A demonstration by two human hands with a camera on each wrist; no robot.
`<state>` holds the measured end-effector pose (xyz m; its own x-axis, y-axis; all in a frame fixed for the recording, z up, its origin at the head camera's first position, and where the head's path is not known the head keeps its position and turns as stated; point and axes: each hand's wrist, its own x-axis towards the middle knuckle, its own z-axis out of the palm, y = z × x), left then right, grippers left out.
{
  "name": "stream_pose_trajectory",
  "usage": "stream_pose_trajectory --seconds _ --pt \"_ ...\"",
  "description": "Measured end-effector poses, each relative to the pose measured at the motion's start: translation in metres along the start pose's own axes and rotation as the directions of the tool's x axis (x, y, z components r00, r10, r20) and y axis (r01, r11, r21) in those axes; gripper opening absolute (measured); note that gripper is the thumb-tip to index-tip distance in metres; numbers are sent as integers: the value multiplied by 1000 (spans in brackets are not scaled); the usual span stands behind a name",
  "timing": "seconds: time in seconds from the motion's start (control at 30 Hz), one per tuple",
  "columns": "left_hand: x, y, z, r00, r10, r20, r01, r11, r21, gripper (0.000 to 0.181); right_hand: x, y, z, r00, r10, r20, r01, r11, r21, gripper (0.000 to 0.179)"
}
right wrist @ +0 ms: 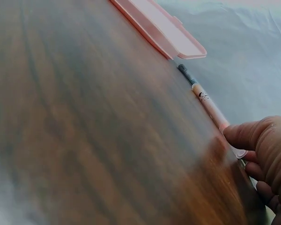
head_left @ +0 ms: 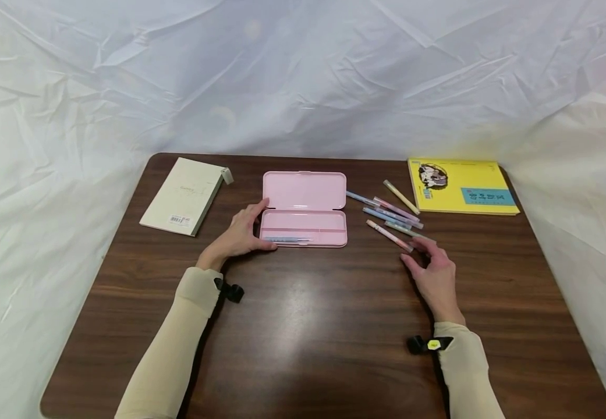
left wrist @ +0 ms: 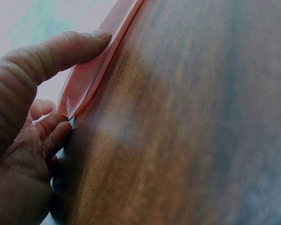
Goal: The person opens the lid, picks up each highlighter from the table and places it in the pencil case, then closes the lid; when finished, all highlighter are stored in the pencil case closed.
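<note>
A pink pencil case point(head_left: 332, 238) lies opened on the table, its lid point(head_left: 304, 190) folded back. One light-blue pen point(head_left: 287, 239) rests in its front compartment. My left hand point(head_left: 241, 234) grips the case's left end, thumb along the front edge and fingers round the corner; the left wrist view shows the thumb on the pink wall point(left wrist: 91, 70). To the right, my right hand point(head_left: 435, 278) pinches the near end of a white-and-orange pen point(head_left: 388, 234) between thumb and fingers. In the right wrist view the thumb presses that pen point(right wrist: 210, 104) close over the table.
Beyond the pinched pen lie several others, among them a blue pen point(head_left: 386, 217), a green pen point(head_left: 410, 231) and a yellow pen point(head_left: 401, 196). A yellow book point(head_left: 446, 201) sits at the back right, a cream boxlike book point(head_left: 182, 195) at the back left. Brown tabletop point(head_left: 303, 326) stretches in front.
</note>
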<state>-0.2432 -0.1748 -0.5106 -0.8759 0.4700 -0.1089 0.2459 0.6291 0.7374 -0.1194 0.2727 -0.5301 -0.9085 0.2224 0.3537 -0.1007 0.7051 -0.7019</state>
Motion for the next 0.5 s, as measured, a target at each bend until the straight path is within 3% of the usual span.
stream_pose_trajectory --seconds 0.23,0.5 --pt "-1 0 0 1000 6 0 -6 1000 -4 119 6 1 4 1000 -24 -2 24 1000 1 38" --pt "0 -2 0 1000 10 -6 -10 1000 -5 119 9 2 6 1000 11 -6 -11 1000 28 32"
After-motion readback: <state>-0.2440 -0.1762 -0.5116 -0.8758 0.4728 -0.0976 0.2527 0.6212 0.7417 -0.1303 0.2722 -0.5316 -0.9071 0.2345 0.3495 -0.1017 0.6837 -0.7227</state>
